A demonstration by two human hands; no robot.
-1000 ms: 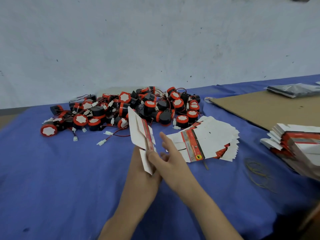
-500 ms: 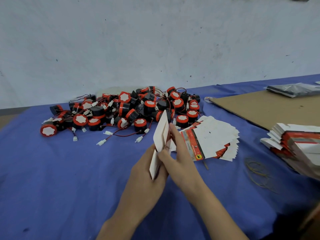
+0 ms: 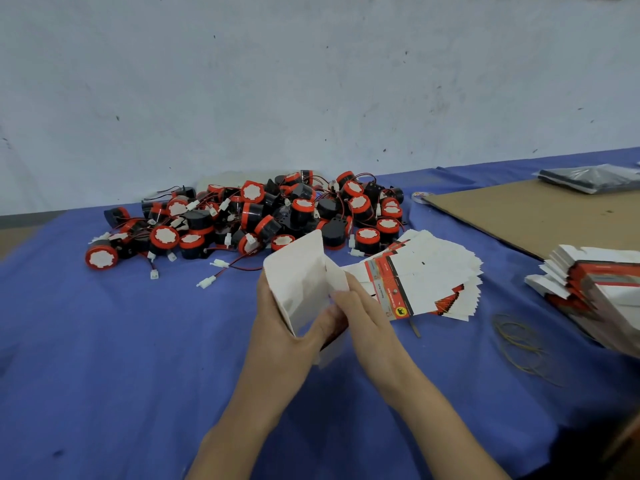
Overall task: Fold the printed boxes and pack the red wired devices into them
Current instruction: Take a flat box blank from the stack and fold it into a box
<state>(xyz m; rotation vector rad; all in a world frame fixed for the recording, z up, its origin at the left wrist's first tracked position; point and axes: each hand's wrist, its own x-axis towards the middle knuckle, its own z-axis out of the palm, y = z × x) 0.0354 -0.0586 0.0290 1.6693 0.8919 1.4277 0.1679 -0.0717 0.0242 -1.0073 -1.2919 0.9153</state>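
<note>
One box (image 3: 300,273) in left hand (image 3: 280,336), right hand (image 3: 367,315).

Blue cloth (image 3: 104,341), brown cardboard sheet (image 3: 519,216), yellow rubber bands (image 3: 518,345), plastic-wrapped dark packet (image 3: 588,178)

Single cam, head-worn, wide-angle. It looks forward and down over the person's forearms, which enter from the bottom edge. Left hand (image 3: 287,327) and right hand (image 3: 367,317) sit just below frame centre, close to the lens, both holding the white box (image 3: 301,271). Beyond the hands are the red wired devices (image 3: 263,216), then the wall (image 3: 311,81) fills the upper part. Right of the right hand are the flat printed boxes (image 3: 429,278), with the cardboard sheet (image 3: 536,216) farther out. Blue cloth (image 3: 104,358) spreads left of the left hand.
</note>
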